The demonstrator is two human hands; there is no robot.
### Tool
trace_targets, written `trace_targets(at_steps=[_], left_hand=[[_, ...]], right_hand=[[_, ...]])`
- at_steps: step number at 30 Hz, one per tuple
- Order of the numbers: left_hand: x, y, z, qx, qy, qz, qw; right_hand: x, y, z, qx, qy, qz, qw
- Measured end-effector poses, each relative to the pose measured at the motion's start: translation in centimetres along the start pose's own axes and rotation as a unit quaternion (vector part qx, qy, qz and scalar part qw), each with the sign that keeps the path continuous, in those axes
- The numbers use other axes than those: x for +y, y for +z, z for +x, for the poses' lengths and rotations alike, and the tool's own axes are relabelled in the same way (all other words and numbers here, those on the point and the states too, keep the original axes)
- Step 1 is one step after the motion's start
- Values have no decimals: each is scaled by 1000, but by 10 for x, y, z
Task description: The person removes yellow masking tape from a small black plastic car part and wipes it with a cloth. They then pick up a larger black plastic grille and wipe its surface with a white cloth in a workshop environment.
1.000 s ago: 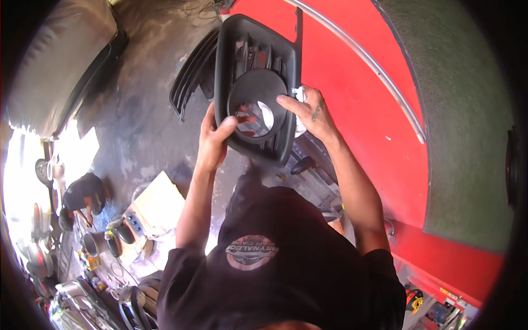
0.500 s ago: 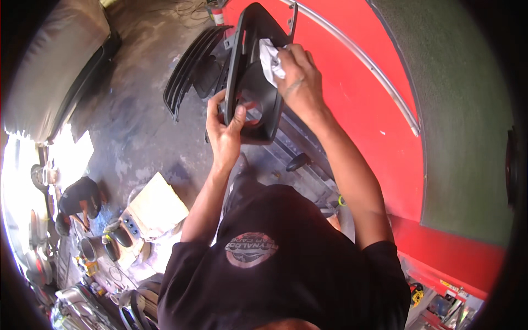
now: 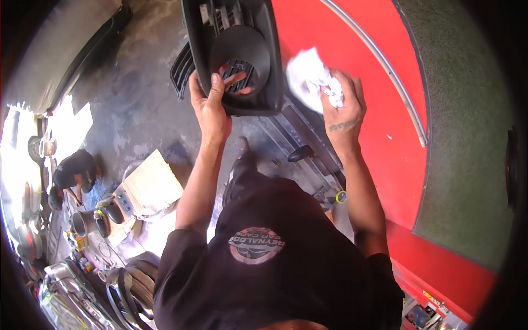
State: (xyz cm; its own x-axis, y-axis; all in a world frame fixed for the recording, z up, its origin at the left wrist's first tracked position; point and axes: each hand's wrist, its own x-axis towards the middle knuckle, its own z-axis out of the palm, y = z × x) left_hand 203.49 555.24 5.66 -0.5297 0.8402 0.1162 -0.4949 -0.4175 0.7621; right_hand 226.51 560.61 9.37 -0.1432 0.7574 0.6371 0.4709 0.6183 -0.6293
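A black plastic fog light bezel, with a round opening and a slatted grille part, is held up in front of me. My left hand grips its lower left edge, thumb on the near face and fingers showing through the round hole. To the right of the bezel and apart from it, my right hand is closed on a crumpled white cloth, which is blurred by motion. The bezel's top runs out of view.
A black slatted grille lies behind the bezel. On the right is a red surface with a metal strip. A person crouches at far left near a cardboard sheet, a bucket and several parts.
My right hand has drawn the cloth off the bezel, out to the right. The bezel has turned its face more toward me and shifted up and left with my left hand.
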Motion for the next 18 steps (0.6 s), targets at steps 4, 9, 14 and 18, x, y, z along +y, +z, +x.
trace_targets(at_steps=[4, 9, 14, 18], left_hand=[[-12, 27, -10, -21, 64, -7, 998], [-14, 27, -15, -23, 14, -1, 1000], [-37, 13, -9, -11, -1, 79, 997], [-62, -1, -17, 4, -31, 176, 984]], right_hand=[[-2, 38, -24, -219, -243, -292, 899], [-21, 43, -21, -293, -79, -136, 943], [-34, 55, -23, -207, -50, 40, 976], [-28, 51, 5, -21, 107, 317, 942]])
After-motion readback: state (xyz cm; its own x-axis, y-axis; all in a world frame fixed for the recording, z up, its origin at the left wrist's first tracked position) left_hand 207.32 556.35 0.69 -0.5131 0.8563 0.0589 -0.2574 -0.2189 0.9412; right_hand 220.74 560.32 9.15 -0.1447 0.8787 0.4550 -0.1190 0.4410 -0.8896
